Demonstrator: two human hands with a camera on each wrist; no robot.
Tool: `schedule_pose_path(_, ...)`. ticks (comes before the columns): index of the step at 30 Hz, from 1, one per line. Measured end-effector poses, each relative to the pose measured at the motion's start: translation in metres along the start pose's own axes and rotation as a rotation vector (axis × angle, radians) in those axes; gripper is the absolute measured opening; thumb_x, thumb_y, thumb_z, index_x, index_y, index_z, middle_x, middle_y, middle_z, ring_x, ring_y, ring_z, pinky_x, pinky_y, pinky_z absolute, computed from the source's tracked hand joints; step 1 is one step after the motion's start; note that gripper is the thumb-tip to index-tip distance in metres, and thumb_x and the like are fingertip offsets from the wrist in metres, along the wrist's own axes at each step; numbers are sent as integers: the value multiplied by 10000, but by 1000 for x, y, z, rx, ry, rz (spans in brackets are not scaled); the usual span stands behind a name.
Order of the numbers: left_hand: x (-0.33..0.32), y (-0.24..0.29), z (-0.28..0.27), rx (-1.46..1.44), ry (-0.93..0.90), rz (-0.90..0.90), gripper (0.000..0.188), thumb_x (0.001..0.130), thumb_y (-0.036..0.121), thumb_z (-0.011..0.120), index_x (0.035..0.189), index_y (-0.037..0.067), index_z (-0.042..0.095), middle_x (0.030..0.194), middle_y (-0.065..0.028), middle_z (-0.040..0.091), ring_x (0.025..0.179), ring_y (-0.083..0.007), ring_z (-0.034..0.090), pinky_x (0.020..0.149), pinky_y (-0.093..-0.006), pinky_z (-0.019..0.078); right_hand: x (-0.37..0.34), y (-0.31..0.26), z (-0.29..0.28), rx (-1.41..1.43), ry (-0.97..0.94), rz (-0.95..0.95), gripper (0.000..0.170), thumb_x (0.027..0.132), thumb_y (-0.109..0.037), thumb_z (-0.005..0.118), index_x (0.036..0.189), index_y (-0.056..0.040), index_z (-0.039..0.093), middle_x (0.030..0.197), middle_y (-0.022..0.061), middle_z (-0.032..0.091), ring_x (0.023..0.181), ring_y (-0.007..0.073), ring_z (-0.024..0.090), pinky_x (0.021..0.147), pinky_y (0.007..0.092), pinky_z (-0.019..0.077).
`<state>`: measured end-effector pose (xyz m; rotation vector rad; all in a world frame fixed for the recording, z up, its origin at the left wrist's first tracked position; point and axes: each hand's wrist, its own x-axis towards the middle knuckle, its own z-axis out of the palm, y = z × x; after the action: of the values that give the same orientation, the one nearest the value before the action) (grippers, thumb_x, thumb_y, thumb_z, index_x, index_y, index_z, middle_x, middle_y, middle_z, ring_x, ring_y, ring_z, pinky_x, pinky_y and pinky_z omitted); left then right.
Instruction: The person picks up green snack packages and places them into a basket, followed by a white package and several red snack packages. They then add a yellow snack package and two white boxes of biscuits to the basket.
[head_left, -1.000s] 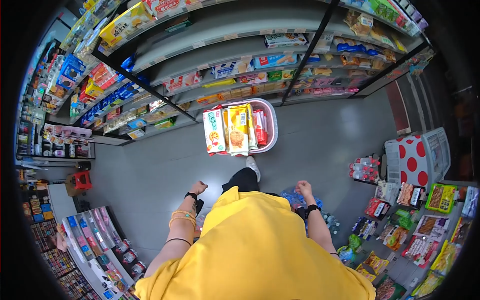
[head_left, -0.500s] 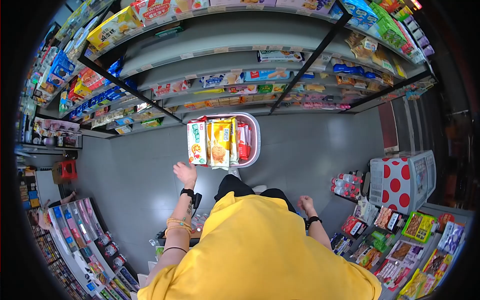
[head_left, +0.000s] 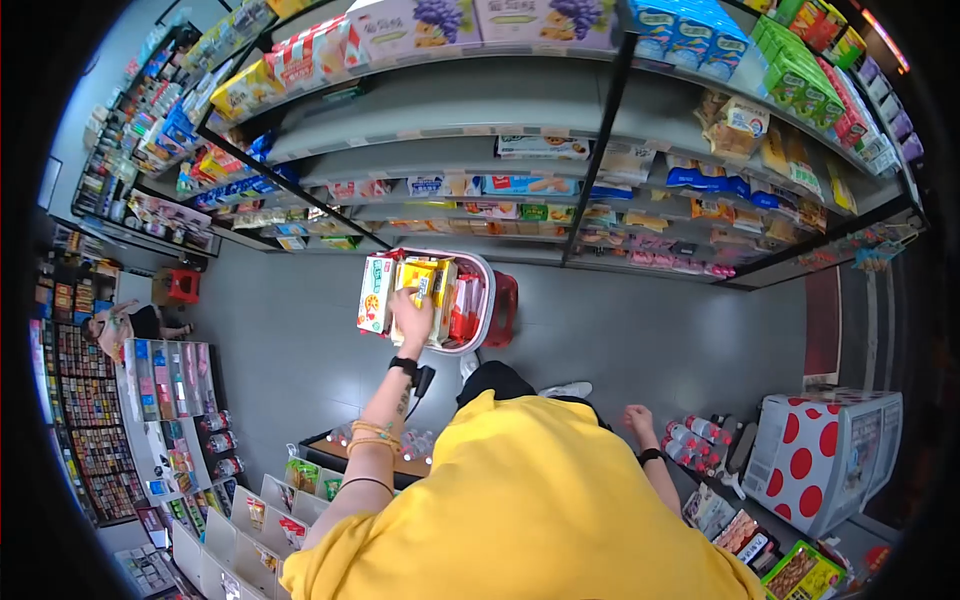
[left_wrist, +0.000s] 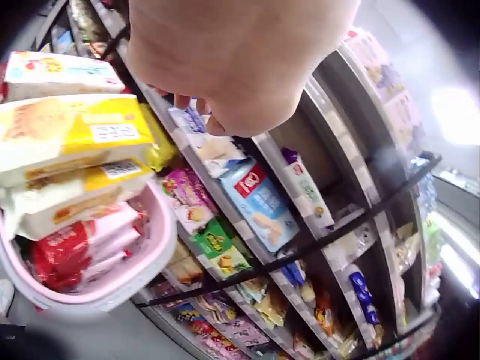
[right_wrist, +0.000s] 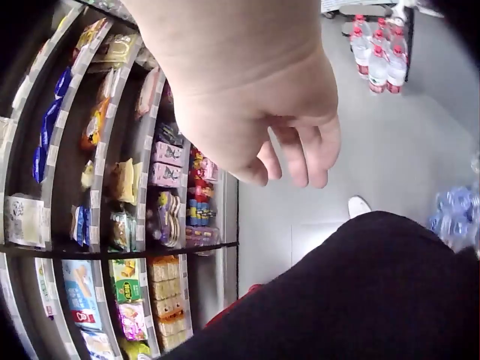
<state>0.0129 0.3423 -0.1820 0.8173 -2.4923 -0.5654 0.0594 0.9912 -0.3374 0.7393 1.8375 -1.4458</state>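
A pink basket [head_left: 490, 300] stands on the floor in front of the person, filled with biscuit packs. A white pack with fruit pictures [head_left: 376, 292] stands at its left side, yellow biscuit packs [left_wrist: 75, 124] fill the middle, and red packs [head_left: 464, 308] sit at the right. My left hand [head_left: 411, 318] is over the yellow packs and overlaps them in the head view. In the left wrist view its fingers are loosely bent, mostly hidden behind the hand, with nothing seen in them. My right hand [right_wrist: 259, 112] hangs at the person's right side, fingers loosely curled around nothing.
Snack shelves [head_left: 430, 110] run along the front, close behind the basket. Something red [head_left: 505, 310] stands against the basket's right side. Bottle packs [head_left: 697, 440] and a red-dotted freezer [head_left: 810, 455] are at the right. White bins [head_left: 240, 520] stand at the left rear.
My left hand has moved forward from the person's side to over the yellow packs in the basket. The right hand stays low at the side. The head view has shifted.
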Motion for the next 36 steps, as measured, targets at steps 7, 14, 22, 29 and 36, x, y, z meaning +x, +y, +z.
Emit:
schedule_pose_path(7,72,151,35,-155,-138,146,373,880,254,677,1199,65,633,1166,-178,604,1137,-384,525,998,-484,411,49,-33,-89,85,109,-15,137,918,-99,593,1036,-47,642,749,51,639,579,156,625,508,296,524)
schedule_pose_path(14,180,206,100,-114,-86,144,586,884,426,669,1263,-15,589,1281,-214,541,1214,-409,471,1030,-501,398,70,-66,-93,154,34,55,164,907,-84,588,1067,-50,603,692,22,582,531,129,567,464,274,491)
schedule_pose_path(22,284,213,196,86,-78,115,730,859,603,596,1318,35,582,1419,-284,465,1338,-484,373,1074,-527,365,75,-135,-75,291,31,94,139,916,-82,593,1050,-65,557,730,49,611,523,130,562,490,276,493)
schedule_pose_path(29,308,197,251,134,-260,207,570,894,500,550,1330,133,572,1357,-123,584,1261,-372,515,1050,-535,384,92,-236,-43,69,6,26,205,933,-123,580,1114,-26,586,843,65,646,655,136,627,577,285,526)
schedule_pose_path(36,296,220,195,-591,-468,-226,366,805,154,774,1141,54,673,1092,-117,697,1054,-256,647,925,-369,511,108,-373,1,-171,-125,-191,244,936,-122,580,1157,-25,613,903,27,646,738,114,630,657,244,514)
